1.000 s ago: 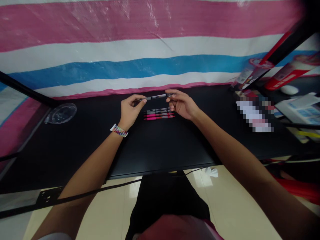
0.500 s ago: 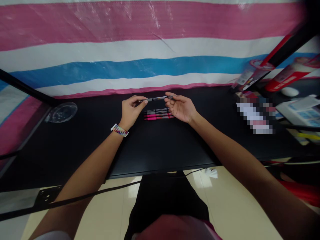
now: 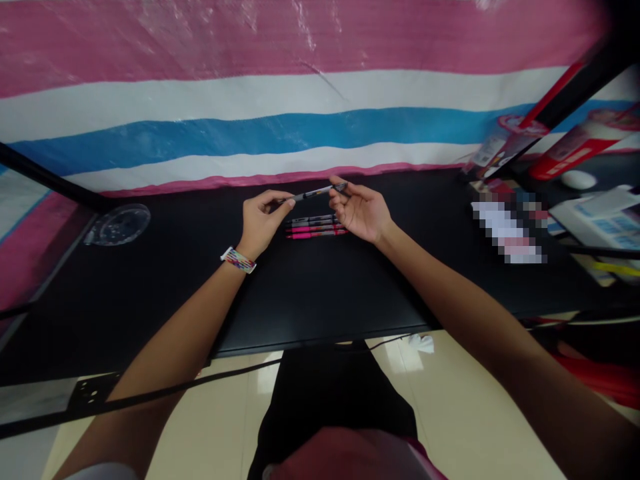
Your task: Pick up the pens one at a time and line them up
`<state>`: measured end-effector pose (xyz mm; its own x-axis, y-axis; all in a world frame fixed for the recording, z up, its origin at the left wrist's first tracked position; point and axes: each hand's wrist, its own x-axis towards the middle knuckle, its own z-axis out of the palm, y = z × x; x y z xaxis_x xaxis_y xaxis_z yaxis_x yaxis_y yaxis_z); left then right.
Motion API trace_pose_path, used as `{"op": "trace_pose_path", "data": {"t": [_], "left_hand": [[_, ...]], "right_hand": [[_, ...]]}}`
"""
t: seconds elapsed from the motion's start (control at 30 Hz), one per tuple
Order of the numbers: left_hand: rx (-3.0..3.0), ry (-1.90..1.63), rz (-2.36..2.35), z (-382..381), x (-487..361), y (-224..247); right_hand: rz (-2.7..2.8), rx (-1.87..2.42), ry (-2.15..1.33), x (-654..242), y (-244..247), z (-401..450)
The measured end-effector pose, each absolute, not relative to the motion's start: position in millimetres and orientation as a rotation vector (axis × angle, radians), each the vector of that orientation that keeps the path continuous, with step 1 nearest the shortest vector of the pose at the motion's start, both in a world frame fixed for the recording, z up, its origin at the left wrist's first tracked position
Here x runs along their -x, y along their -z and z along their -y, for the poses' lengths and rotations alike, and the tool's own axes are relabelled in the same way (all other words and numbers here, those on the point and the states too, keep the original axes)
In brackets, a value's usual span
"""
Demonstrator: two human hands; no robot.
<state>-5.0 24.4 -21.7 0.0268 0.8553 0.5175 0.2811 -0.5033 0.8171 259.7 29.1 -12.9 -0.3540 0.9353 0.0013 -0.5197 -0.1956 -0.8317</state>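
Observation:
A grey and black pen (image 3: 315, 193) is held up between both hands, its right end slightly raised. My left hand (image 3: 263, 217) pinches its left end between thumb and fingers. Around the other end close the fingertips of my right hand (image 3: 364, 210), palm turned up. Just below, several pens lie side by side on the black table (image 3: 310, 293): grey ones (image 3: 309, 221) at the back and pink ones (image 3: 307, 233) in front. My right hand partly covers their right ends.
A clear plastic lid (image 3: 120, 225) lies at the left. To the right stand a clear cup (image 3: 500, 143) and a red-and-white cup (image 3: 575, 147), with a white egg-shaped object (image 3: 579, 179) and a white box (image 3: 600, 217) nearby. A striped sheet (image 3: 300, 130) hangs behind.
The held pen has tilted, its right end rising a little along with my right fingertips. Both hands keep their hold, and the pens on the table stay put.

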Motion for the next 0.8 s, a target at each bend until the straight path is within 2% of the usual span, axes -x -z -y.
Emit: {"op": "trace_pose_path", "data": {"t": [0.3,0.6,0.8], "left_hand": [[-1.831,-1.507,-1.147,-24.1,5.1,22.2],[-1.84,-1.476,-1.161,-21.8,3.6,19.7],[-1.853,-1.471,-1.168,-23.4,5.0,21.3]], "right_hand": [[0.665,0.547,-1.882,-254.4,7.7,-25.8],[0.828,0.618,-1.733,-252.4,12.7,-27.1],[1.134,0.763,-1.529,-254.8,12.9,-29.6]]}}
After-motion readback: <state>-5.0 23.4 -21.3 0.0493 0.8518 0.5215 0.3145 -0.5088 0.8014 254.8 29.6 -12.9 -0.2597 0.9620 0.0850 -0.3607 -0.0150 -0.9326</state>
